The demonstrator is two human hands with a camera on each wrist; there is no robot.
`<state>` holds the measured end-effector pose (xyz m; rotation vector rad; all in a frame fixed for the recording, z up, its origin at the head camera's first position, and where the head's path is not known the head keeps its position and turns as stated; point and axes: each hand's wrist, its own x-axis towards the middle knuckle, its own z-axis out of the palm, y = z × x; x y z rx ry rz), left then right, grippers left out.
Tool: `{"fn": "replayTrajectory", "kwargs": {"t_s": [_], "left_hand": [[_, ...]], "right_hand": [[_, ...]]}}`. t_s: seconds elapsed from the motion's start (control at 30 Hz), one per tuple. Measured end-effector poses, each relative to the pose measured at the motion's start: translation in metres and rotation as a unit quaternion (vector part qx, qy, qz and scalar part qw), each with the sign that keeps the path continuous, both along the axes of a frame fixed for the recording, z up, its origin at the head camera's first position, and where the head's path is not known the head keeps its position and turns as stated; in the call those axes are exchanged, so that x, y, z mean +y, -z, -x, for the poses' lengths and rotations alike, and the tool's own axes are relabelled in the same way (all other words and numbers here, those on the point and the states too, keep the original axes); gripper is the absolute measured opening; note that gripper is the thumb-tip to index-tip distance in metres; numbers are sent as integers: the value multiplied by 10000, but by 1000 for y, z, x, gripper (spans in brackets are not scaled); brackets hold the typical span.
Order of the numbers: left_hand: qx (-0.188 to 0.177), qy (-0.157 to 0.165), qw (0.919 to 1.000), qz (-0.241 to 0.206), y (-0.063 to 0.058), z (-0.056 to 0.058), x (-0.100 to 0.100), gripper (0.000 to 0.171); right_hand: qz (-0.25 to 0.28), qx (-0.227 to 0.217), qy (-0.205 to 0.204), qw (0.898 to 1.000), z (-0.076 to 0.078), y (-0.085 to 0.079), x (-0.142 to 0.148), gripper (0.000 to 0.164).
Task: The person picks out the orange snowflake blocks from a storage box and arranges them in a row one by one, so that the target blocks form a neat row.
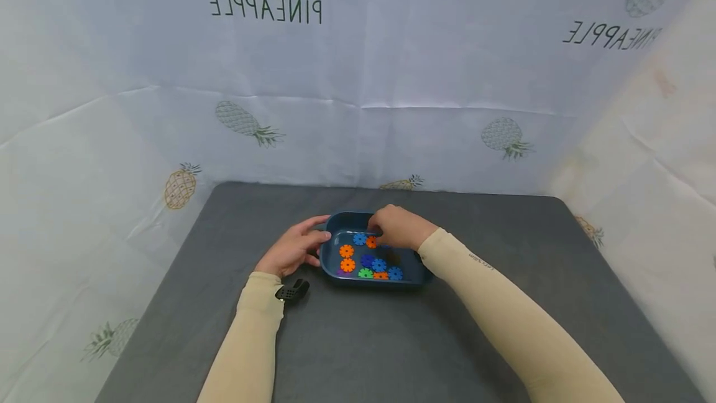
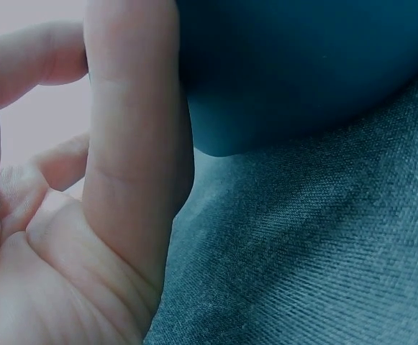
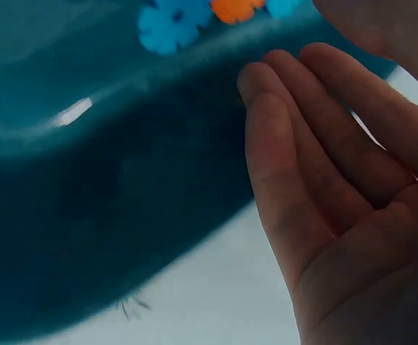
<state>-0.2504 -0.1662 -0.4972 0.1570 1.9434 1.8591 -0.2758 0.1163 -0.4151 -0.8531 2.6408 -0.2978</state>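
Head: looked forward and down from near side, well back, over tray [image 1: 331, 260], table [image 1: 358, 341], far cloth [image 1: 358, 67].
Left wrist: sat close, faced tray's outer wall past left hand [image 1: 291, 249].
Right wrist: sat close, faced into tray past right hand [image 1: 401, 227].
Tray: appeared in all three.

Creased pale cloth [image 1: 436, 67], bluish across the back and warmer at the right, printed with pineapples [image 1: 237, 117] and mirror-reversed "PINEAPPLE" lettering [image 1: 265, 7], hangs behind and on both sides of a dark grey, fabric-topped desk [image 1: 358, 347].
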Motion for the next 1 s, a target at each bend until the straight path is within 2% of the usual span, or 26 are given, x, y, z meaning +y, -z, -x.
{"fn": "replayTrajectory", "kwargs": {"t_s": [0.23, 0.4, 0.7, 1.0], "left_hand": [[-13, -30, 10000, -4, 0, 1, 1, 67], [-8, -70, 10000, 70, 0, 1, 2, 66], [-10, -32, 10000, -33, -2, 2, 5, 65], [5, -82, 10000, -45, -1, 0, 3, 61]], "right_hand": [[-147, 59, 10, 9999, -1, 15, -12, 20], [-160, 91, 102, 9998, -3, 18, -17, 14], [-347, 423, 214, 9983, -6, 26, -18, 10], [-376, 398, 235, 9982, -6, 26, -20, 4]]}}
